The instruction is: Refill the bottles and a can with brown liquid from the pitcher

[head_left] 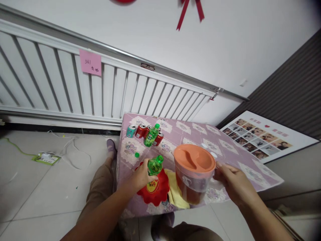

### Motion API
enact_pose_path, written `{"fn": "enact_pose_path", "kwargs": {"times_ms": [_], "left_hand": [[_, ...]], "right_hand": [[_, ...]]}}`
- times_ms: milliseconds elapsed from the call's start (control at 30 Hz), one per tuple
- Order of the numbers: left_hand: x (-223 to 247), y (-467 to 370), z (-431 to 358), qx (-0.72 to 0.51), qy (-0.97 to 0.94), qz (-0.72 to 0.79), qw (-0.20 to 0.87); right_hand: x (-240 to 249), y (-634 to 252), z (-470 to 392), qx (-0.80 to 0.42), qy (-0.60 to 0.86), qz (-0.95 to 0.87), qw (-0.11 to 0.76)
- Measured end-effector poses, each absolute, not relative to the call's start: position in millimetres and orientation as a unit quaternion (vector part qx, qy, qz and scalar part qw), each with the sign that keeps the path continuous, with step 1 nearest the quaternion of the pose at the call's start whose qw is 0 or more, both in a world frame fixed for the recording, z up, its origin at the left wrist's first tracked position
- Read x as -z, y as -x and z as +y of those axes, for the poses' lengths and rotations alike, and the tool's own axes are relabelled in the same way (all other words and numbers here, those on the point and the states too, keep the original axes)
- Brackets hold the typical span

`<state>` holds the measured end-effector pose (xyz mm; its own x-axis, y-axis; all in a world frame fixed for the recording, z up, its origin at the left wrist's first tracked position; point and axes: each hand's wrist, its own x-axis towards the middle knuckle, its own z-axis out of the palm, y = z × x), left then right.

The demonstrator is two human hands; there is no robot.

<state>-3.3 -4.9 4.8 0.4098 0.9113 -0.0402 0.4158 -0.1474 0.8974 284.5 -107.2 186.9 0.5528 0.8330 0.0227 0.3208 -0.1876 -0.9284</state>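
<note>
White wall (225,50) and lilac tablecloth, with a drink vessel in each hand

Across the lower part of the wall runs a long white radiator (155,93) with vertical bars and a metal pipe above it. Pale floor tiles (45,197) spread to the left. Against the radiator stands a table under a lilac tablecloth (237,160), patterned with pale diamonds and small flowers. Dark ribbed panelling (283,83) covers the right side, with a white photo board (308,134) propped before it, showing rows of small pictures and a red heart.

Largest on the table side is a translucent pitcher (194,175) with an orange lid and brown liquid inside, at the near edge; whether its base touches the cloth I cannot tell. The right hand (232,182) has its fingers curled round the handle. A red scalloped dish (162,194) sits left of the pitcher, a yellow cloth (177,194) between them. Above the dish, the left hand (141,177) wraps its fingers about an uncapped green bottle (155,166). Farther back, a capped green bottle (149,137) stands among red cans (140,131) and one teal can (130,131). Smallest, a green cap (136,155) lies nearby.
</note>
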Motion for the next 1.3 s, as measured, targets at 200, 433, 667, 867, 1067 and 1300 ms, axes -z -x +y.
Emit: {"fn": "enact_pose_path", "kwargs": {"times_ms": [200, 433, 667, 867, 1067, 1300], "left_hand": [[10, 0, 0, -0.295, -0.71, 0.453, 0.451], [10, -1, 0, -0.295, -0.709, 0.453, 0.453], [8, 0, 0, -0.295, -0.709, 0.458, 0.447], [9, -1, 0, -0.301, -0.703, 0.459, 0.453], [4, 0, -1, -0.289, -0.7, 0.47, 0.453], [-3, 3, -1, -0.28, -0.711, 0.465, 0.447]], "right_hand": [[-199, -266, -102, -0.223, 0.75, -0.418, 0.462], [-214, -246, -97, -0.208, 0.772, -0.417, 0.433], [-228, -229, -91, -0.184, 0.791, -0.438, 0.387], [-234, -219, -87, -0.171, 0.793, -0.46, 0.361], [-234, -219, -85, -0.169, 0.79, -0.477, 0.346], [-234, -222, -83, -0.158, 0.791, -0.497, 0.319]]}}
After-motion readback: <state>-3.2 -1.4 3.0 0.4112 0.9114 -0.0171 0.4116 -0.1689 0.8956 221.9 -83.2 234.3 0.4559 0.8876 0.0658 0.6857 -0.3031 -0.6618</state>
